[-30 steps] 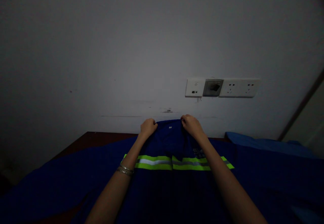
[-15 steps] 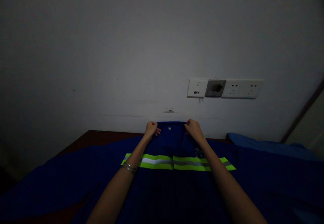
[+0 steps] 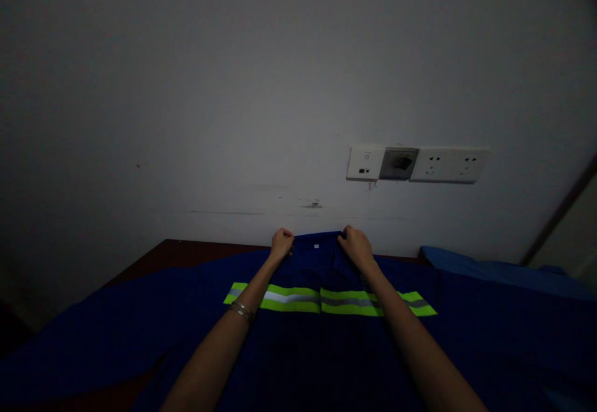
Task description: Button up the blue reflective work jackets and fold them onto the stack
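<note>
A dark blue work jacket [image 3: 298,269] with yellow-green and silver reflective bands lies spread out, its sleeves reaching to both sides. My left hand [image 3: 282,243] is closed on the left end of its collar, with a metal bracelet on that wrist. At the collar's right end, my right hand [image 3: 355,244] pinches the cloth. Between the hands the collar is drawn up in a nearly straight edge, with a small white label [image 3: 316,246] inside. The lower part of the jacket is very dark and hard to make out.
Beneath the jacket is a dark reddish-brown tabletop [image 3: 186,249], set against a pale wall [image 3: 186,89]. A row of switches and sockets [image 3: 417,164] is fixed to the wall. Lighter blue cloth [image 3: 494,266] lies at the right back.
Both hands have lowered the collar slightly, and its edge now slants a little. My left hand has shifted a bit to the right. The fingers of the left hand look more closed.
</note>
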Tool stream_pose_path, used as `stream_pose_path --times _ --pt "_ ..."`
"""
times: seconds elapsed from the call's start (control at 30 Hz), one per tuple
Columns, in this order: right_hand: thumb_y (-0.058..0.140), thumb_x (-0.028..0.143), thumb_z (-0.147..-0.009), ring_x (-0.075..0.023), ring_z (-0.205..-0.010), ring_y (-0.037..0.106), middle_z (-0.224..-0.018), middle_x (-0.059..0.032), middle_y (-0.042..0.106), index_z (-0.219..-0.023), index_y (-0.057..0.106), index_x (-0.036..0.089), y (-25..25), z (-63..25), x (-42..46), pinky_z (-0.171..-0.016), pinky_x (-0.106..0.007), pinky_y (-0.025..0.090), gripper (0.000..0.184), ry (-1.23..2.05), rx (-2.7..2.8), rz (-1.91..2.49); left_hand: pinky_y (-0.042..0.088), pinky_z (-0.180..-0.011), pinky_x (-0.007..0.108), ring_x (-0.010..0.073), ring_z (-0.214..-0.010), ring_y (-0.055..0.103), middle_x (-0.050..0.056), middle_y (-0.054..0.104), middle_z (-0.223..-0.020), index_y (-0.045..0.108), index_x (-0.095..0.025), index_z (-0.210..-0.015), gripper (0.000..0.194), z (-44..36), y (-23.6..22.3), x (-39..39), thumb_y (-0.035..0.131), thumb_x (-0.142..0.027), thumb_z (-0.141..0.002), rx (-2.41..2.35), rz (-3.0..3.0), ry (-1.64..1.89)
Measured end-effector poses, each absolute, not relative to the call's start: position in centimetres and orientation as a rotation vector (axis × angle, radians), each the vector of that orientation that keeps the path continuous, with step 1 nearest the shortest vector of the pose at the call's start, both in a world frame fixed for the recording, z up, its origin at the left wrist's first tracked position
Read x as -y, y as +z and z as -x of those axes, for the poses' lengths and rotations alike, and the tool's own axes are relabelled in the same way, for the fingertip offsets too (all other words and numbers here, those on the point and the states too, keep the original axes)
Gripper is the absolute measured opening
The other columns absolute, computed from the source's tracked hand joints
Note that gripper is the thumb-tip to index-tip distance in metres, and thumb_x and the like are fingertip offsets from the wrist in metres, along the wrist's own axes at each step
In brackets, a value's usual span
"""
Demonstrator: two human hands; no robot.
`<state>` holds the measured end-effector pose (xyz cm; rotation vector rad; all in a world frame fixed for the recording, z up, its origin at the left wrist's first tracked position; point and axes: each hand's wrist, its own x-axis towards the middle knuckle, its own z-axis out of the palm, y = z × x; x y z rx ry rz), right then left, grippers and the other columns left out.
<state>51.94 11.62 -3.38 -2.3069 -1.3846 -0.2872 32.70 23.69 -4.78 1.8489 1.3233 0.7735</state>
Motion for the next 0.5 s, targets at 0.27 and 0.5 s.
stream_pose_path --times 0.27,0.5 --pt "0.044 0.032 -0.084 -0.0228 -0.082 0.062 -0.088 -0.0117 0.066 -0.094 0.059 0.017 -2.7 -52.4 -11.0 -0.064 -0.028 0.040 0.023 -0.387 1.480 2.382 0.043 -0.070 0.028 0.0240 -0.085 0.059 0.014 0.065 -0.085 0.062 -0.011 -0.077 0.034 -30.8 -4.5 -24.4 0.051 -0.043 -0.078 -1.543 -2.314 0.538" --pt "0.045 0.032 -0.083 -0.0178 -0.079 0.060 -0.083 -0.0057 0.067 -0.088 0.060 0.020 -1.7 -55.1 -10.2 -0.065 -0.024 0.037 0.020 -0.321 1.650 2.102 0.037 -0.048 0.019 0.0107 -0.051 0.051 0.000 0.060 -0.060 0.067 -0.011 -0.077 0.024 -29.1 -2.7 -25.8 0.046 -0.023 -0.075 -1.171 -2.250 0.395"
